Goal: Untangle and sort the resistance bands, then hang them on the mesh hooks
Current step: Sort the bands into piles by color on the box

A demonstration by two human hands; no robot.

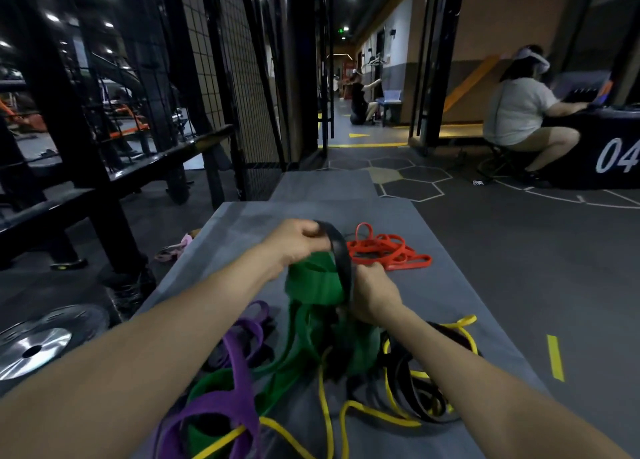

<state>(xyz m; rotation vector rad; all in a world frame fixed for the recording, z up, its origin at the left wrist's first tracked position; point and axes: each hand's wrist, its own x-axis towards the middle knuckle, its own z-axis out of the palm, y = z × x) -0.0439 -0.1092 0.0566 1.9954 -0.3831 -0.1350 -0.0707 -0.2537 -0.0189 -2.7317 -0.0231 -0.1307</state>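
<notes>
Your left hand (298, 240) pinches the black band's (341, 254) top loop above the green band (317, 285), your right hand (372, 292) grips its lower run beside the green, so the band runs near upright between them.

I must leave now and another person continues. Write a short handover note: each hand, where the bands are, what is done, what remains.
Left hand: grip on the top of the black band, lifted above the pile.
Right hand: grip lower on the same black band, next to the wide green band.
Red bands: lying apart at the far side of the grey mat, seemingly sorted.
Purple band, yellow band and other black bands: tangled with the green at the near side.
Done: only red separated.
Left: free black, untangle the others, hang everything on the mesh; nothing visibly hangs there yet.
</notes>
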